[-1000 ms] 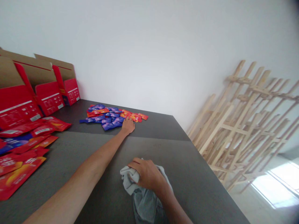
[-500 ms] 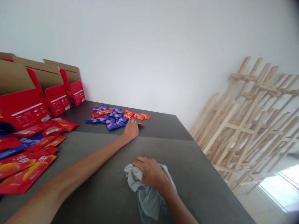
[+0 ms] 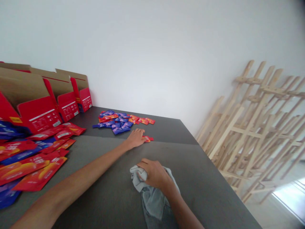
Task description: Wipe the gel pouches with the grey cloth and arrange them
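I can see white print and barcode labels on the red cartons (image 3: 43, 116) left of the crumpled grey cloth (image 3: 153, 206), too small to read; their raised flaps are plain brown cardboard. Pale characters, also illegible from here, mark the glossy pouches (image 3: 44, 175) left of the cloth. The person's hands are apart: the right hand (image 3: 154, 173) clutches the soft cloth, while the left hand (image 3: 136, 138), beyond it, has its fingers closed on a flat red-orange sachet (image 3: 149, 139). Farther beyond the cloth lie heaped blue and red sachets (image 3: 121, 129).
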A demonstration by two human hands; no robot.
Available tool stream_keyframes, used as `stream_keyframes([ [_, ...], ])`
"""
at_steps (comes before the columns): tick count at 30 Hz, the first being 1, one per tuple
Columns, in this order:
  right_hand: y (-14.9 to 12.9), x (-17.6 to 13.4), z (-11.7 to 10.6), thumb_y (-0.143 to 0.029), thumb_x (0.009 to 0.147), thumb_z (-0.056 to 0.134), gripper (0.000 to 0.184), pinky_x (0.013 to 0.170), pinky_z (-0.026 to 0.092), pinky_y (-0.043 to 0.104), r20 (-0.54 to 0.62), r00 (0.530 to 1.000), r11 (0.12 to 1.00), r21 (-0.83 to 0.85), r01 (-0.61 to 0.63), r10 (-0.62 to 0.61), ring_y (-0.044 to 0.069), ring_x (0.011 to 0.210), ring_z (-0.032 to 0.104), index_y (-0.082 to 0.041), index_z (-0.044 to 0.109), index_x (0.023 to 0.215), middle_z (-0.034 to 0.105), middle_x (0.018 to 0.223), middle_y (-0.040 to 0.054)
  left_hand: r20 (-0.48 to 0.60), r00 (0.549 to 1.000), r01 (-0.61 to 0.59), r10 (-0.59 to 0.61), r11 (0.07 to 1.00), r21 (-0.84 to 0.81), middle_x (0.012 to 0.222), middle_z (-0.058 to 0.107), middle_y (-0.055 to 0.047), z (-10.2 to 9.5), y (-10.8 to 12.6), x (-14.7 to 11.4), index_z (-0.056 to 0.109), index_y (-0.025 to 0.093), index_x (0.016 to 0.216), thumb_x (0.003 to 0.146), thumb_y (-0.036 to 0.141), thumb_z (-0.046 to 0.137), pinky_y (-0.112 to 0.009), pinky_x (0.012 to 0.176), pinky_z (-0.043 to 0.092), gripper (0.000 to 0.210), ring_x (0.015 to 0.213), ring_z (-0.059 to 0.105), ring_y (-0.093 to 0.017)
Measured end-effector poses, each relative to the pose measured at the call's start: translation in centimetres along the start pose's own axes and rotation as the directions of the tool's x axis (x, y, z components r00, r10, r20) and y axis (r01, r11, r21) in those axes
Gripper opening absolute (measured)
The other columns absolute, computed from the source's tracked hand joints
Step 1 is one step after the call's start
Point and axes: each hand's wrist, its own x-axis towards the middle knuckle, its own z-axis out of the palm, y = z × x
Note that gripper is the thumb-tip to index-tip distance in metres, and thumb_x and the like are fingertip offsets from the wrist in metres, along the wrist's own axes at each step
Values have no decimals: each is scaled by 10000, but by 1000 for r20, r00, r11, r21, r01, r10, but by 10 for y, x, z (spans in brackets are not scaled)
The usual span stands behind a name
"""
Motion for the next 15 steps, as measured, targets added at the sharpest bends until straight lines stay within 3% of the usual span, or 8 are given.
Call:
stream_keyframes([
  [3, 2, 0, 1, -274, 895, 652, 259, 688, 438, 256, -25, 1000, 1000, 16, 8, -7, 174, 892, 644, -239, 615, 1148, 660, 1077, 11, 62, 997, -37, 37, 999, -6, 1364, 569, -231, 13, -11, -1, 506, 60, 1407, 912, 507, 521, -433, 976, 400, 667, 1237, 509, -358],
  [9, 5, 1, 5, -290, 909, 634, 247, 743, 459, 251, -80, 997, 997, 74, 24, -18, 173, 908, 651, -227, 638, 1148, 674, 1067, 25, 44, 993, -110, 110, 994, 0, 1294, 555, -229, 19, -11, -15, 524, 81, 1405, 983, 454, 413, -448, 1058, 368, 574, 1214, 501, -332],
  [13, 5, 3, 8, -265, 935, 594, 195, 774, 471, 251, -187, 980, 994, 103, -44, 62, 172, 905, 651, -229, 643, 1120, 671, 1050, 32, -123, 989, -106, 77, 962, -252, 1222, 566, -169, 14, -1, -40, 507, 143, 1423, 1007, 465, 360, -454, 1066, 388, 547, 1162, 513, -283],
  [15, 5, 4, 9, -252, 960, 540, 169, 785, 478, 259, -317, 938, 986, 131, -105, 142, 177, 913, 646, -221, 634, 1097, 664, 1039, 43, -179, 984, -76, -7, 889, -452, 1229, 577, -135, 12, 11, -59, 493, 187, 1433, 1018, 481, 317, -438, 1078, 395, 538, 1161, 524, -248],
])
